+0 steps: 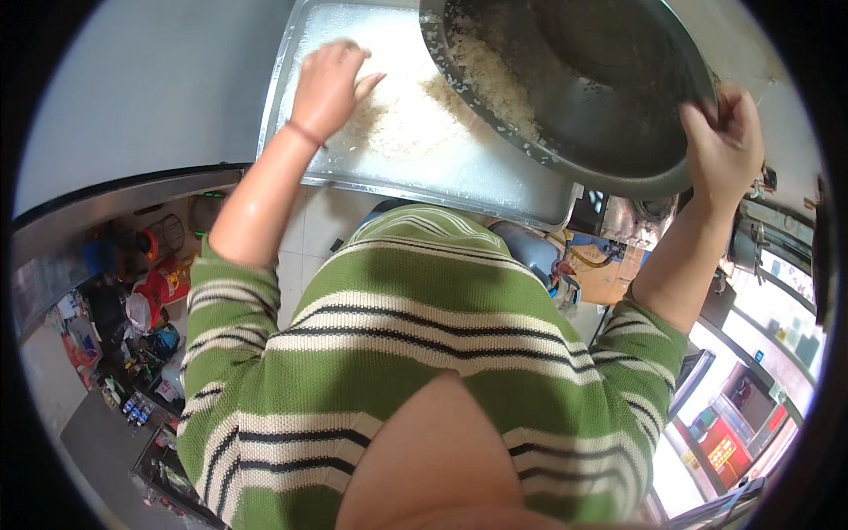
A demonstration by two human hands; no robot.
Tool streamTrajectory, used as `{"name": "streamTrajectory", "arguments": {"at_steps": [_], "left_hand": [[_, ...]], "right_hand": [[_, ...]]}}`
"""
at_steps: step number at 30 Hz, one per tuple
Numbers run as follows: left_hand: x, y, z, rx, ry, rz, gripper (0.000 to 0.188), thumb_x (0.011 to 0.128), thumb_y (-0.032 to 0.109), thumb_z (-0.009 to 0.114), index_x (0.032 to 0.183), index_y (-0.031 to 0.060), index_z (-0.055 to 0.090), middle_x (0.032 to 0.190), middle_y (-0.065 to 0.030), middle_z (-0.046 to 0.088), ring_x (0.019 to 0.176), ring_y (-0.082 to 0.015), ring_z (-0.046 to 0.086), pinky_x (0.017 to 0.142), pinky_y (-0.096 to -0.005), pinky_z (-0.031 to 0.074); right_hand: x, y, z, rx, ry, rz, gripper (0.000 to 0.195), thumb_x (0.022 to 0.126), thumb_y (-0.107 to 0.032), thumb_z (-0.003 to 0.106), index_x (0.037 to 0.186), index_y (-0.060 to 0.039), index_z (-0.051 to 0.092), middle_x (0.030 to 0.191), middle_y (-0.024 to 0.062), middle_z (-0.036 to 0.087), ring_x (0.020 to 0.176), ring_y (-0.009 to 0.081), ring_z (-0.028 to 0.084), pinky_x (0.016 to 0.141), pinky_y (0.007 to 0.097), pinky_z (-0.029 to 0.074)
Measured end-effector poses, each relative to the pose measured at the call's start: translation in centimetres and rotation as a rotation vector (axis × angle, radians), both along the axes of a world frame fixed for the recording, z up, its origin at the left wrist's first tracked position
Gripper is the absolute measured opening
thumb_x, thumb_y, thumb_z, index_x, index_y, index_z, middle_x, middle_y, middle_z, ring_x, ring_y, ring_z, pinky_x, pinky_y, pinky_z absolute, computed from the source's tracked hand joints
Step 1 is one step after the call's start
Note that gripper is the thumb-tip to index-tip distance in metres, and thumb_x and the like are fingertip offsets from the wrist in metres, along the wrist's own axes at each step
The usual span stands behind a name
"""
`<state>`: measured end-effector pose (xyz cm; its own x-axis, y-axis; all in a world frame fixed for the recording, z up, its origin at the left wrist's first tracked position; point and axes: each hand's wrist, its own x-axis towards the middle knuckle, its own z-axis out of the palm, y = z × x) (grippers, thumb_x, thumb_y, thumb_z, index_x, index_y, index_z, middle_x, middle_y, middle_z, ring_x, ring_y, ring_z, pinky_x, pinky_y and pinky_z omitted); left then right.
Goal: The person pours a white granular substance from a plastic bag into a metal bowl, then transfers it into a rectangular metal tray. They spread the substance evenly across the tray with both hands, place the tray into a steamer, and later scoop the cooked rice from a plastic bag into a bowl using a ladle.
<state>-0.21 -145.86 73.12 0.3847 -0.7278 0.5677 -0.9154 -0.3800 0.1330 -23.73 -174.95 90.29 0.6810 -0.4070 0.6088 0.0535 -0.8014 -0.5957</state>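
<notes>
My right hand (pixel 725 149) grips the rim of a large dark round pan (pixel 596 126), which is tilted over a shallow rectangular tray (pixel 437 197). Pale rice-like grains (pixel 493 83) cling along the pan's lower left inside and its rim. More of these grains (pixel 411 129) lie loose in the tray, partly washed out by glare. Above the tray's left side hovers my left hand (pixel 331 86), thumb and fingers apart, with nothing seen in it. Its fingertips are slightly blurred. The pan's upper edge is cut off by the picture.
A grey surface (pixel 146 99) extends left of the tray. Below it, at left, stand cluttered shelves with a red container (pixel 159 288). A gas cylinder (pixel 523 248) with a yellow hose (pixel 589 258) and a cardboard box (pixel 596 278) stand under the tray's right end.
</notes>
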Motion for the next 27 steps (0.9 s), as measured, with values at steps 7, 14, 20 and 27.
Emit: {"name": "streamTrajectory", "arguments": {"at_steps": [7,14,20,27], "left_hand": [[1.6,-4.6,11.3,-0.370,0.014,-0.189,0.017,0.078,0.012,0.068,0.089,0.0032,0.058,0.081,-0.0078,0.059,0.072,-0.0188,0.056,0.069,-0.0307,0.046],[2.5,-8.4,18.1,-0.204,0.605,-0.265,0.029,0.080,0.013,0.061,0.105,0.0031,0.051,0.096,-0.0121,0.059,0.085,-0.0215,0.057,0.077,-0.0317,0.046],[0.2,-6.8,19.2,-0.599,0.827,-0.290,0.013,0.083,0.010,0.067,0.089,0.0000,0.062,0.081,0.0018,0.061,0.071,-0.0043,0.052,0.063,-0.0200,0.042],[-0.4,-7.6,20.1,-0.507,0.817,-0.178,0.028,0.081,0.019,0.070,0.067,0.0054,0.050,0.064,0.0057,0.044,0.058,-0.0053,0.038,0.052,-0.0219,0.031]], "right_hand": [[3.2,-4.2,2.5,-0.353,0.138,0.089,0.019,0.070,0.004,0.063,0.082,0.0009,0.049,0.073,-0.0017,0.043,0.070,0.0060,0.042,0.062,0.0193,0.035],[8.2,-1.1,10.7,-0.676,0.141,0.029,0.016,0.063,0.001,0.062,0.078,-0.0022,0.056,0.065,0.0123,0.053,0.063,0.0305,0.055,0.060,0.0317,0.046],[10.6,-1.8,-0.8,-1.167,-0.451,-0.085,0.022,0.076,-0.011,0.055,0.097,-0.0033,0.056,0.093,0.0118,0.057,0.085,0.0280,0.059,0.074,0.0371,0.050],[24.8,-2.8,0.3,-1.461,-0.403,0.722,0.051,0.080,-0.018,0.046,0.128,-0.0019,0.043,0.134,0.0091,0.042,0.130,0.0207,0.034,0.110,0.0343,0.025]]}}
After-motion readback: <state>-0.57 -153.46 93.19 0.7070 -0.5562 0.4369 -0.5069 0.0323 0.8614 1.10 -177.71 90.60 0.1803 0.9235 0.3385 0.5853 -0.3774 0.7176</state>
